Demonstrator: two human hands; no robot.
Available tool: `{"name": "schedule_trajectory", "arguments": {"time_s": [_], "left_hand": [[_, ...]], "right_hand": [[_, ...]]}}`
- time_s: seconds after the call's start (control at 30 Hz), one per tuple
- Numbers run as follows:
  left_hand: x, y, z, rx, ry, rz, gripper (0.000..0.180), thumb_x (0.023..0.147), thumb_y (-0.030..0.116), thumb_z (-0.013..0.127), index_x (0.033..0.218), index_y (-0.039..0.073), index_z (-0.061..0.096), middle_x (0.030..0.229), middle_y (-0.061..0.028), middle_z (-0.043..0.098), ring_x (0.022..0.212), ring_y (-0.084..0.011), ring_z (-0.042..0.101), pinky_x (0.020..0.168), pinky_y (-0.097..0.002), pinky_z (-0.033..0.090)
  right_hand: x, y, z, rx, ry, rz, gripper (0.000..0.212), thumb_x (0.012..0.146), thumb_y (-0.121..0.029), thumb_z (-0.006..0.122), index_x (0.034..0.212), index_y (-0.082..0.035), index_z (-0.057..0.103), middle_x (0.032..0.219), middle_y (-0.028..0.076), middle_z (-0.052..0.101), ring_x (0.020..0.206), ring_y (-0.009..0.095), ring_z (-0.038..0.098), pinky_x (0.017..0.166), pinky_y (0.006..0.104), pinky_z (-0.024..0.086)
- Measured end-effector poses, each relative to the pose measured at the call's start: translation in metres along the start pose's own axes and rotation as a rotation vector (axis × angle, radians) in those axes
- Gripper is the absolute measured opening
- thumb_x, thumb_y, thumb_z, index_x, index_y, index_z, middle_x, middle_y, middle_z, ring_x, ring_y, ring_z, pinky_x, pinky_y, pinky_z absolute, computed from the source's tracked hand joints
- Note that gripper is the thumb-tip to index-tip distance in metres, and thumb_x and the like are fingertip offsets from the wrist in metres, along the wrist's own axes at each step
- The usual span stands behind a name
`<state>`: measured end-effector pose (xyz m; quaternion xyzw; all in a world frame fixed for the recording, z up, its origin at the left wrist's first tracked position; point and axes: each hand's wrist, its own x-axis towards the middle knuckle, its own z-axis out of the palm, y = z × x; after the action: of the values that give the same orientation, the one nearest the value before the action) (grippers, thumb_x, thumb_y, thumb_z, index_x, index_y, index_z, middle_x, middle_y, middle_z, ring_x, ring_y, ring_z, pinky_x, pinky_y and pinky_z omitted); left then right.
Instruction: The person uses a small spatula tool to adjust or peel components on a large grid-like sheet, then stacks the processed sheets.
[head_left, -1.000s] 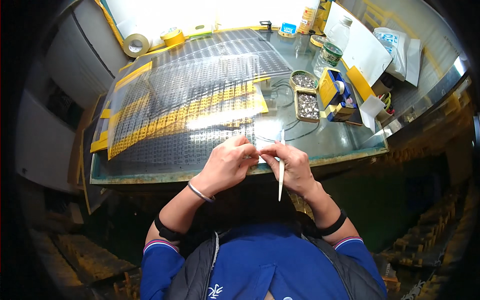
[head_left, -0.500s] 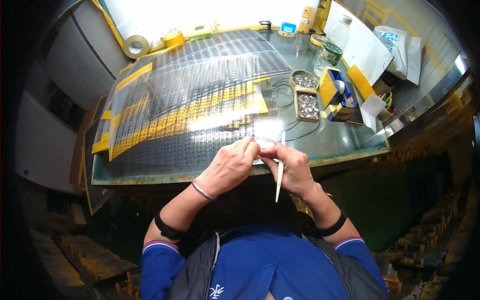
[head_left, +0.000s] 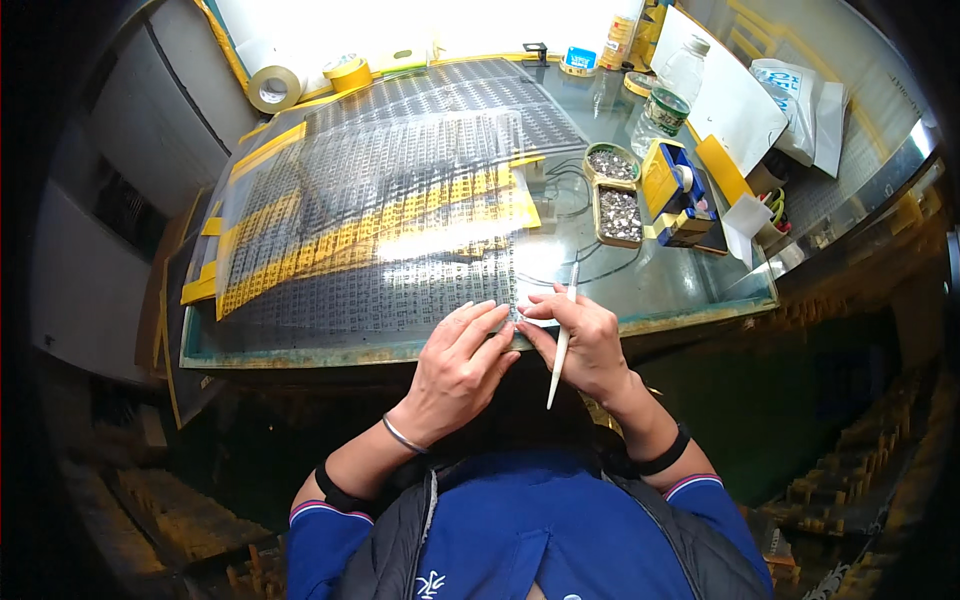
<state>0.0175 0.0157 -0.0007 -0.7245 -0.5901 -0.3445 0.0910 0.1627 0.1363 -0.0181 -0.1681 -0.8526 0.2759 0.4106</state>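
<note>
My left hand (head_left: 462, 368) lies at the near edge of the glass tabletop (head_left: 690, 285), fingers stretched out. Its fingertips touch the near right corner of a clear printed sheet (head_left: 400, 300) covered in rows of small dark marks. A slim white pen-shaped tool (head_left: 559, 365) is tucked in my right hand (head_left: 592, 345), its thin end pointing away and its tapered end toward me. The right thumb and forefinger come close to the left fingertips. Something small and whitish shows between the two hands, too small to make out.
Yellow-backed sheets (head_left: 460, 205) lie under more clear film. On the right are two small containers of grey-white bits (head_left: 617, 212), a blue-and-yellow tape dispenser (head_left: 682, 195), a clear bottle (head_left: 685, 65) and a white board (head_left: 720, 90). Tape rolls (head_left: 274, 89) stand at the far left.
My left hand has come down and nearer, its curled fingers now straightened onto the sheet's corner. My right hand has shifted slightly, still with the white tool.
</note>
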Motion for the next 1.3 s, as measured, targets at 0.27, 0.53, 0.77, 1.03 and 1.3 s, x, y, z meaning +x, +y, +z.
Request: {"name": "schedule_trajectory", "arguments": {"time_s": [0.27, 0.53, 0.77, 1.03, 1.3], "left_hand": [[-0.003, -0.005, 0.008, -0.022, 0.027, -0.021, 0.025, 0.075, 0.010, 0.072, 0.096, -0.001, 0.064, 0.108, -0.0149, 0.063, 0.107, -0.0308, 0.060, 0.096, -0.0444, 0.046], [0.003, -0.007, 0.013, -0.053, 0.101, -0.030, 0.016, 0.074, 0.007, 0.072, 0.086, 0.001, 0.066, 0.097, -0.0124, 0.066, 0.097, -0.0296, 0.064, 0.090, -0.0435, 0.050], [0.003, -0.008, 0.013, -0.066, 0.112, -0.041, 0.013, 0.074, 0.005, 0.070, 0.086, 0.002, 0.066, 0.096, -0.0115, 0.066, 0.095, -0.0290, 0.064, 0.089, -0.0430, 0.050], [0.003, -0.006, 0.013, -0.085, 0.108, -0.038, 0.011, 0.076, 0.005, 0.069, 0.086, 0.002, 0.066, 0.097, -0.0116, 0.066, 0.096, -0.0291, 0.064, 0.091, -0.0428, 0.049], [0.004, -0.008, 0.012, -0.105, 0.107, -0.049, 0.011, 0.076, 0.006, 0.070, 0.086, 0.002, 0.065, 0.093, -0.0110, 0.067, 0.092, -0.0279, 0.064, 0.084, -0.0395, 0.050]], "right_hand": [[0.002, -0.004, 0.003, -0.098, -0.012, -0.070, 0.017, 0.073, -0.001, 0.072, 0.083, -0.006, 0.059, 0.081, 0.009, 0.065, 0.080, 0.030, 0.064, 0.080, 0.0422, 0.052], [-0.003, 0.000, 0.013, -0.124, 0.076, -0.098, 0.022, 0.076, -0.002, 0.068, 0.079, -0.005, 0.047, 0.076, 0.010, 0.062, 0.073, 0.034, 0.060, 0.080, 0.0443, 0.053], [-0.001, -0.002, 0.014, -0.085, 0.146, -0.066, 0.024, 0.076, 0.002, 0.067, 0.079, -0.004, 0.045, 0.075, 0.011, 0.061, 0.069, 0.034, 0.058, 0.087, 0.0462, 0.053], [-0.003, -0.002, 0.013, -0.073, 0.184, -0.019, 0.025, 0.077, 0.003, 0.068, 0.079, -0.004, 0.044, 0.077, 0.012, 0.060, 0.071, 0.033, 0.059, 0.083, 0.0426, 0.054], [-0.006, 0.008, 0.011, 0.102, 0.219, 0.034, 0.027, 0.077, 0.002, 0.070, 0.081, -0.004, 0.044, 0.079, 0.013, 0.060, 0.076, 0.035, 0.064, 0.072, 0.0403, 0.053]]}}
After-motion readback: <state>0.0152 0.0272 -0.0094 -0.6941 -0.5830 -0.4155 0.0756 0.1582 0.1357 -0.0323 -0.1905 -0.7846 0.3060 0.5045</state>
